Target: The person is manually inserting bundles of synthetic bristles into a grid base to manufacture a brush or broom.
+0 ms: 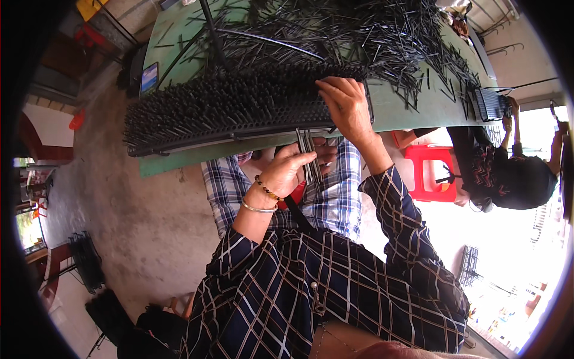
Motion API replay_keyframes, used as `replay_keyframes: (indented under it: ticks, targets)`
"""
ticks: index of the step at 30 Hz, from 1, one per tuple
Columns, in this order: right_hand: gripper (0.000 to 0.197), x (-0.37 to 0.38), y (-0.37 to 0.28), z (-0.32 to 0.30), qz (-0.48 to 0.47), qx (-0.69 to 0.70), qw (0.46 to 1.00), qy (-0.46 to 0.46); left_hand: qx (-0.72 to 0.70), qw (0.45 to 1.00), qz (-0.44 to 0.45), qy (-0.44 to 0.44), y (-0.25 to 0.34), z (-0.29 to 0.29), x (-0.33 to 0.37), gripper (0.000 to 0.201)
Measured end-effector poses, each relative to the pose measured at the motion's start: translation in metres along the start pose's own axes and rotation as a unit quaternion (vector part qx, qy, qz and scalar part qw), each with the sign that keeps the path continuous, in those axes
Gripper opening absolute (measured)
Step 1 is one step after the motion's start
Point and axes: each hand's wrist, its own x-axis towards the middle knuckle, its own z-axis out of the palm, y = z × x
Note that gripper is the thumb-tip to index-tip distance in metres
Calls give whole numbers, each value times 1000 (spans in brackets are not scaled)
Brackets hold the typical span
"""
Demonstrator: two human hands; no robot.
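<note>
A long black perforated rack (239, 129) lies along the near edge of the table, densely filled with upright thin black rods (209, 99). Just below its edge, over my lap, my left hand (281, 170) is closed round a small bundle of slim dark rods (308, 154) with a greyish sheen. My right hand (348, 110) is at the rack's right part, its fingers bent and pressed together among the rod tops. Whatever sits between those fingertips is too small to make out.
Loose black rods (394, 36) are heaped across the green table (390, 118). A dark pole (212, 36) rises at its far left, near a phone (149, 76). To the right, another person (508, 173) works at a smaller rack (490, 104) beside a red stool (412, 173).
</note>
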Motion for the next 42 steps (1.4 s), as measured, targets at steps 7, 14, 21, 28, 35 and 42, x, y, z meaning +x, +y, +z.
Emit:
replay_keyframes:
  ticks: [7,14,21,28,35,42]
  targets:
    - [20,-6,-29,-22,132,156,976,-81,44,999,22,-13,11,2,-5,32]
    - [22,-16,-33,-23,388,436,766,-270,114,993,33,-10,8,1,-4,34]
    - [24,16,-32,-18,306,343,887,-29,12,998,53,29,1,-14,-4,33]
    - [24,21,-29,11,255,232,938,8,1,999,21,29,-1,-11,-5,33]
    - [22,20,-29,15,262,224,937,55,-34,999,3,27,0,-13,-5,34]
    - [22,15,-28,15,203,209,955,47,0,1000,-6,7,5,-9,-7,41]
